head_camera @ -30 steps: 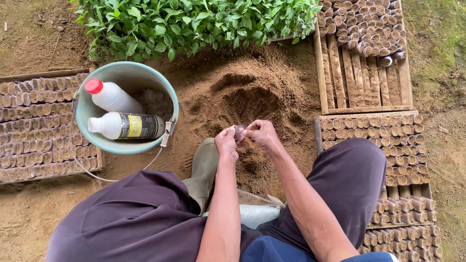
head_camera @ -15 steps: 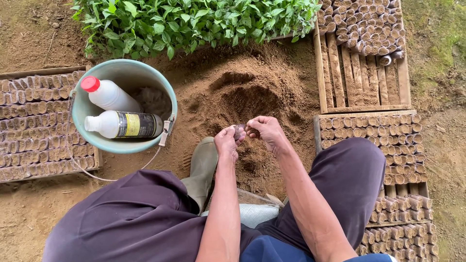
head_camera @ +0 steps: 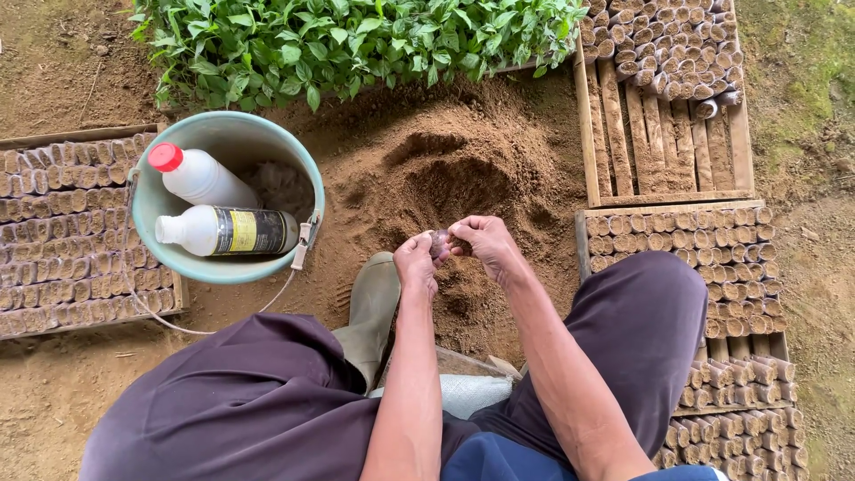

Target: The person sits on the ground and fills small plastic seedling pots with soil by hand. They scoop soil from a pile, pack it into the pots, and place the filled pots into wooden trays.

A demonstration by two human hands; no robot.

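Above soil mound (head_camera: pixel 463 191), we pinch small soil-filled seedling pot (head_camera: pixel 440 244) between left hand (head_camera: pixel 415 264) and right hand (head_camera: pixel 479 245), both closed on it. Judged step: packing pot. Next needs placing upright in crate (head_camera: pixel 677 233).

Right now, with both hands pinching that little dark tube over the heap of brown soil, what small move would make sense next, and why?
Probably lower the small dark tube to the heap of loose brown soil and scoop: the left hand and right hand hold it just above the heap, and the wooden crate beside holds rows of filled ones.
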